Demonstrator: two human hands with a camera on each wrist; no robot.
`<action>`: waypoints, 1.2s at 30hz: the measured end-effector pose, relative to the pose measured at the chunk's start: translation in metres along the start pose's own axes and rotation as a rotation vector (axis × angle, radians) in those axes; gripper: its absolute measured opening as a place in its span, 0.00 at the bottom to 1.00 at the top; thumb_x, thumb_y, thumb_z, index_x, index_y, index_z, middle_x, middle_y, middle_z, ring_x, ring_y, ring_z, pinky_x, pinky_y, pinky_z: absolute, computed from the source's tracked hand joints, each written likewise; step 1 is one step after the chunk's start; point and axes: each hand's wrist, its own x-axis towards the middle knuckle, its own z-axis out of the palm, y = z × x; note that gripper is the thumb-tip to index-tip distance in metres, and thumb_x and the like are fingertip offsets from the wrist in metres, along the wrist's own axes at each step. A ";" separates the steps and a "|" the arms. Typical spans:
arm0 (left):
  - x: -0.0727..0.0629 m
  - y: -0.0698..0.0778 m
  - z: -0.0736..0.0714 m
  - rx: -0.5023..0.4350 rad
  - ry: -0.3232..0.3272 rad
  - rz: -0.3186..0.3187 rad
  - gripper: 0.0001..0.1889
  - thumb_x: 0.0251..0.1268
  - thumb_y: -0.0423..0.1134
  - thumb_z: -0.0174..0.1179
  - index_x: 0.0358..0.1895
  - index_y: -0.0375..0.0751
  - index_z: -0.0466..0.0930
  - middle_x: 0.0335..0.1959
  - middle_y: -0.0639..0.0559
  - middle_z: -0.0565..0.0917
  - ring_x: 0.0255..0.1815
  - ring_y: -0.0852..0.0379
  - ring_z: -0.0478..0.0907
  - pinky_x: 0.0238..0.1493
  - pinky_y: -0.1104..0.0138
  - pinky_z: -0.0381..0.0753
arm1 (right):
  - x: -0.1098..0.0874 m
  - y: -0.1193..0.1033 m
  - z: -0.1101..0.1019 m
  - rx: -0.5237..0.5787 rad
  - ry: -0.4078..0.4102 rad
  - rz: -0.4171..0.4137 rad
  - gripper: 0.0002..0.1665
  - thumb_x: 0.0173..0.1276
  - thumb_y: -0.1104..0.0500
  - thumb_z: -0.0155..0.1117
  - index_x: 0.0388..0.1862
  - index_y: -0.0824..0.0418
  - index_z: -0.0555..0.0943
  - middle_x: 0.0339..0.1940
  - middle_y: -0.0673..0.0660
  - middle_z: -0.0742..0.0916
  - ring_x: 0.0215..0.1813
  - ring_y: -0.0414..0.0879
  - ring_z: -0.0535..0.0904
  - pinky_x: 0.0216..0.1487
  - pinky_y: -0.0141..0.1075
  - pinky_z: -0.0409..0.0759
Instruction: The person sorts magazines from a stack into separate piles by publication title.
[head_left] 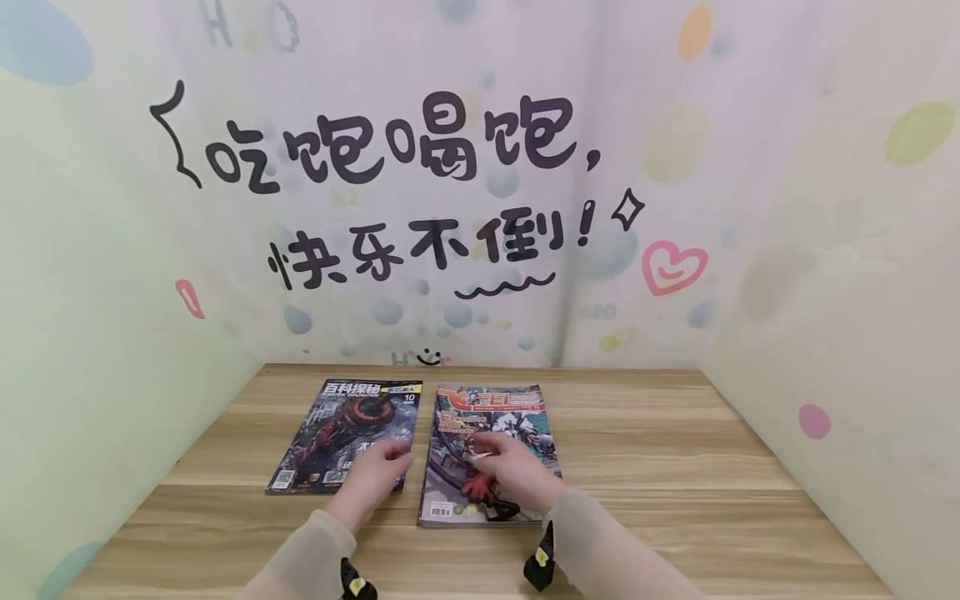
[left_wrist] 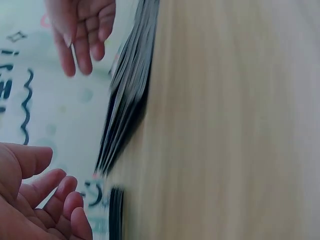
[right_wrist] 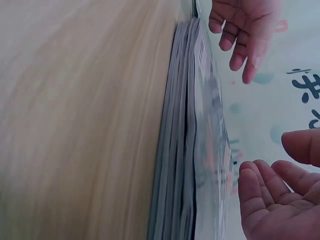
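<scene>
A pile of magazines (head_left: pixel 487 417), topped by a colourful cover with a red figure, lies at the middle of the table. Several page edges show in the pile (right_wrist: pixel 175 150) in the right wrist view. To its left lies a dark-covered magazine (head_left: pixel 341 425), slightly slanted. My left hand (head_left: pixel 372 475) is over that magazine's lower right part, fingers loosely bent and holding nothing. Above the pile hovers my right hand (head_left: pixel 517 471), palm turned inward, likewise holding nothing. Both wrist views show the hands apart from the magazines and facing each other.
The wooden table (head_left: pixel 652 450) reaches back to a printed curtain (head_left: pixel 450 325) with large black writing. Pale side walls (head_left: pixel 840 333) stand on the left and right. Dark straps with yellow flowers hang at both sleeves (head_left: pixel 592 533).
</scene>
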 end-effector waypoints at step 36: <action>-0.007 0.004 0.055 -0.187 0.024 -0.009 0.17 0.59 0.25 0.58 0.52 0.26 0.79 0.51 0.35 0.79 0.52 0.44 0.73 0.52 0.54 0.75 | -0.040 0.055 -0.056 0.022 0.406 0.064 0.32 0.56 0.68 0.67 0.61 0.74 0.73 0.51 0.65 0.80 0.43 0.51 0.75 0.41 0.38 0.76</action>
